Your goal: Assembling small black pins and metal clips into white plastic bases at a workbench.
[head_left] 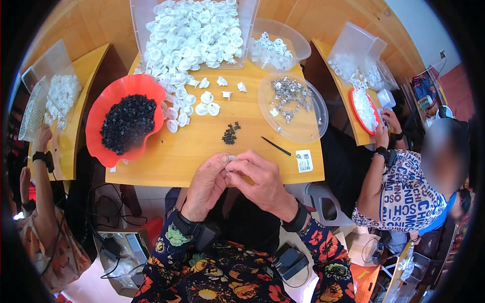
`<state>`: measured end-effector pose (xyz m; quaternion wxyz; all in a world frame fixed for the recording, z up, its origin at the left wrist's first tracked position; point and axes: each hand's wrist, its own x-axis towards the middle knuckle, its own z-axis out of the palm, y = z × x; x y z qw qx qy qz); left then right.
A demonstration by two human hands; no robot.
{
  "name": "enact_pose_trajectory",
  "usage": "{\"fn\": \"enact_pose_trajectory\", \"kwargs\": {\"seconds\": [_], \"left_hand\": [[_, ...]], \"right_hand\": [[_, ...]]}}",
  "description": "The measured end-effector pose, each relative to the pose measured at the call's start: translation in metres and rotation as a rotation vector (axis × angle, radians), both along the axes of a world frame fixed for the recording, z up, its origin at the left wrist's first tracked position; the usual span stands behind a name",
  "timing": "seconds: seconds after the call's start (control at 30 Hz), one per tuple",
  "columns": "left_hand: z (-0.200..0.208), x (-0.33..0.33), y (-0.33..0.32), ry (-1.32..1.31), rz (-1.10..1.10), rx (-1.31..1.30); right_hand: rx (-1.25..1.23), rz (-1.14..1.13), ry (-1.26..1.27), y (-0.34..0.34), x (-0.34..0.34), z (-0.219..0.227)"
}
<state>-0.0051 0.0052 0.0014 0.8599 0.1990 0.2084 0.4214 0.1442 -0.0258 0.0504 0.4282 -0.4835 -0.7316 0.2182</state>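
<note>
Over the near edge of the wooden table, my left hand point(206, 183) and my right hand point(263, 183) meet with fingertips pinched on a small white plastic part point(231, 158). My fingers cover most of it. Just beyond them lies a little heap of small black pieces point(231, 133). Farther back, several loose white plastic parts point(206, 97) with round ends are scattered on the tabletop. A thin black stick point(276, 146) rests to the right of the heap. At the left, a red wavy-rimmed bowl point(96, 113) holds many more small black pieces point(129, 123).
A clear bin point(251, 30) heaped with white parts stands at the back. Right of it are a clear bowl point(298, 43) and a shallow round clear tray point(314, 126) with small metal pieces point(290, 93). A white label point(304, 160) lies near the right corner. Co-workers sit at tables point(91, 76) on both sides.
</note>
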Motion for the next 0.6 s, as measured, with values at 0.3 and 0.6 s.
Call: {"fn": "enact_pose_trajectory", "kwargs": {"seconds": [0.3, 0.6], "left_hand": [[-0.006, 0.001, -0.002, 0.033, 0.018, 0.029], [-0.005, 0.001, -0.002, -0.017, 0.009, 0.023]], "right_hand": [[0.05, -0.105, -0.09, -0.002, 0.0, -0.003], [-0.04, -0.152, 0.172, -0.006, -0.004, -0.017]]}}
